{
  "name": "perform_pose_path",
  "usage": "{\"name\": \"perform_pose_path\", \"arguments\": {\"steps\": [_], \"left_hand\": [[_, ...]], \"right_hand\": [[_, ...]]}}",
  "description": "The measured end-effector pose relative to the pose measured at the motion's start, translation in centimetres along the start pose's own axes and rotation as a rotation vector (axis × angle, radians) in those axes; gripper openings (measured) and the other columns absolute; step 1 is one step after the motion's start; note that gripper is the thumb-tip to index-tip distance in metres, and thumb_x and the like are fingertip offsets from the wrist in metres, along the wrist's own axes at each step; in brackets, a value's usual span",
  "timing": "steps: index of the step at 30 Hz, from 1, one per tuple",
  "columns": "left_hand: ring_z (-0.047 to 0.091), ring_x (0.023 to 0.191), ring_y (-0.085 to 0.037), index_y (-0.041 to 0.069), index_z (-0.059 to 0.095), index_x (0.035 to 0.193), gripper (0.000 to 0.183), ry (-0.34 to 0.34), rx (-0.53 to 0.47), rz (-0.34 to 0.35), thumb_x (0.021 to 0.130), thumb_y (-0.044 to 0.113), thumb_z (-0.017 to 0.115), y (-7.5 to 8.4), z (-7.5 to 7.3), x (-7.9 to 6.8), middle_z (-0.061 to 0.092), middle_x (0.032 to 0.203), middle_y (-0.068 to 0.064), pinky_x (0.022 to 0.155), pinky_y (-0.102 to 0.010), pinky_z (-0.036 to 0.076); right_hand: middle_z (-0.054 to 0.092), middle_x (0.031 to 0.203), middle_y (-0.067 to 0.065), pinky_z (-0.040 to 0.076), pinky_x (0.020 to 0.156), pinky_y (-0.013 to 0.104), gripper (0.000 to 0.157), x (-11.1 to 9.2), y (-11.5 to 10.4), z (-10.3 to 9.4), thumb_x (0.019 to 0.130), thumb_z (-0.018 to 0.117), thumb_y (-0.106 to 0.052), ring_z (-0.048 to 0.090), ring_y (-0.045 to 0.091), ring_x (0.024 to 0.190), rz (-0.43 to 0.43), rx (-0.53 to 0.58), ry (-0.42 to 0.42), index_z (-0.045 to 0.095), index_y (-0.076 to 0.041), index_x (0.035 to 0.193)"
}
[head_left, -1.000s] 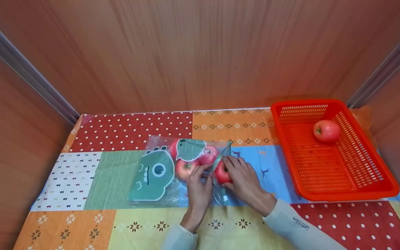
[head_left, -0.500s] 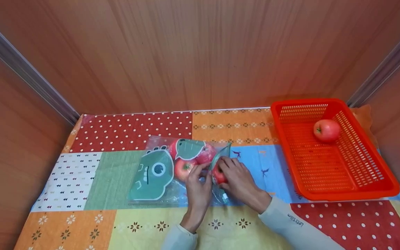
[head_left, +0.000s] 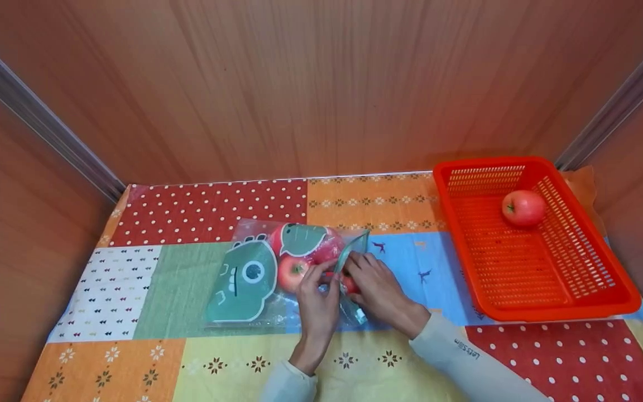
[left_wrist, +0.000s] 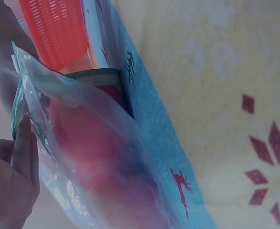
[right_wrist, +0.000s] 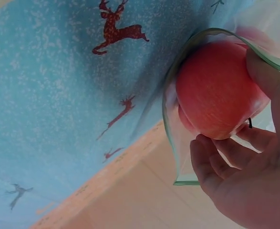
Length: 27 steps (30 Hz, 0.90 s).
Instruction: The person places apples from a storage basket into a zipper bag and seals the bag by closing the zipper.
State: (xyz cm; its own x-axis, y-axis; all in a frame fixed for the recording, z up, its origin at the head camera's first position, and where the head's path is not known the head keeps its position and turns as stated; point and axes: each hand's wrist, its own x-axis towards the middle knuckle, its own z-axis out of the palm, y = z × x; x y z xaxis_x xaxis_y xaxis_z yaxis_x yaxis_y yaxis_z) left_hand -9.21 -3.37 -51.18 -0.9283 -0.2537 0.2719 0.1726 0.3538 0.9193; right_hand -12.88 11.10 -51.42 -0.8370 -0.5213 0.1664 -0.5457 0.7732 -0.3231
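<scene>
A clear zip bag [head_left: 246, 293] with a green cartoon print lies flat, its mouth facing right. Several red apples [head_left: 293, 272] show through the plastic. My left hand [head_left: 318, 310] pinches the upper edge of the mouth; the left wrist view shows its fingers [left_wrist: 23, 150] at the green-trimmed rim. In the right wrist view, one apple [right_wrist: 216, 90] sits within the opening, stem towards the palm. My right hand [right_wrist: 254, 176] holds that apple, thumb on one side and curled fingers on the other. From the head view, the right hand partly hides it.
An orange-red plastic basket [head_left: 466, 268] stands to the right, with one apple [head_left: 523, 208] inside near its far right side. A patchwork-patterned cloth [head_left: 187, 290] covers the table. Wood-grain panels [head_left: 321, 89] rise behind and at both sides.
My right hand has moved left, pushing its apple from the bag's edge into the mouth. The rim has lifted over that apple. The left hand has stayed nearly in place.
</scene>
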Motion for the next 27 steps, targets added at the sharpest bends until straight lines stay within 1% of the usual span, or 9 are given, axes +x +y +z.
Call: {"name": "perform_pose_path", "arguments": {"steps": [4,9,12,15,19,22,27], "left_hand": [[0.072,0.088,-0.019,0.004,0.076,0.122,0.031,0.003,-0.001,0.010,0.093,-0.005,0.076,0.0,0.0,0.0,0.077,0.117,-0.010,0.078,-0.027,0.063],[0.072,0.091,-0.019,0.005,0.076,0.121,0.031,0.010,-0.012,0.023,0.093,-0.006,0.075,-0.1,-0.1,0.0,0.076,0.112,-0.008,0.081,-0.029,0.063],[0.072,0.093,-0.020,0.005,0.076,0.121,0.031,0.014,-0.017,0.021,0.093,-0.007,0.075,-0.1,-0.2,0.0,0.076,0.111,-0.007,0.081,-0.028,0.062],[0.071,0.094,-0.020,0.004,0.076,0.121,0.031,0.013,-0.021,0.014,0.093,-0.007,0.075,-0.1,-0.2,0.0,0.076,0.113,-0.008,0.082,-0.027,0.062],[0.071,0.094,-0.020,0.005,0.076,0.121,0.030,0.006,-0.025,0.003,0.093,-0.005,0.076,-0.1,-0.3,0.1,0.075,0.113,-0.008,0.082,-0.027,0.062],[0.072,0.090,-0.020,0.004,0.076,0.121,0.029,0.006,-0.029,0.006,0.093,-0.006,0.075,-0.2,-0.2,0.1,0.076,0.111,-0.009,0.079,-0.028,0.063],[0.071,0.083,-0.019,0.003,0.076,0.120,0.029,0.009,-0.038,0.012,0.093,-0.006,0.075,-0.2,-0.2,0.1,0.077,0.111,-0.011,0.072,-0.027,0.063]], "right_hand": [[0.056,0.152,0.012,0.052,0.106,0.053,0.080,0.2,0.0,0.2,0.087,0.089,-0.021,0.054,0.034,0.133,-0.005,0.000,-0.015,0.051,-0.008,0.156],[0.055,0.153,0.012,0.051,0.108,0.052,0.073,0.5,0.0,0.3,0.092,0.084,-0.020,0.052,0.033,0.134,-0.038,-0.011,-0.028,0.051,-0.007,0.155],[0.054,0.154,0.013,0.049,0.111,0.052,0.071,0.7,0.1,0.3,0.095,0.081,-0.021,0.051,0.034,0.138,-0.058,-0.009,-0.043,0.049,-0.006,0.156],[0.051,0.156,0.015,0.047,0.115,0.052,0.073,0.7,0.4,0.4,0.095,0.081,-0.021,0.049,0.035,0.142,-0.077,0.011,-0.048,0.046,-0.006,0.158],[0.046,0.159,0.019,0.045,0.117,0.052,0.082,0.6,0.9,0.3,0.092,0.084,-0.020,0.047,0.036,0.145,-0.088,0.075,-0.039,0.042,-0.007,0.161],[0.044,0.160,0.020,0.045,0.116,0.053,0.087,0.5,1.1,0.2,0.090,0.086,-0.018,0.047,0.036,0.145,-0.086,0.121,-0.037,0.039,-0.007,0.162],[0.044,0.160,0.017,0.048,0.114,0.053,0.090,0.1,1.4,-0.1,0.089,0.087,-0.018,0.049,0.035,0.143,-0.064,0.154,-0.056,0.036,-0.009,0.164]]}}
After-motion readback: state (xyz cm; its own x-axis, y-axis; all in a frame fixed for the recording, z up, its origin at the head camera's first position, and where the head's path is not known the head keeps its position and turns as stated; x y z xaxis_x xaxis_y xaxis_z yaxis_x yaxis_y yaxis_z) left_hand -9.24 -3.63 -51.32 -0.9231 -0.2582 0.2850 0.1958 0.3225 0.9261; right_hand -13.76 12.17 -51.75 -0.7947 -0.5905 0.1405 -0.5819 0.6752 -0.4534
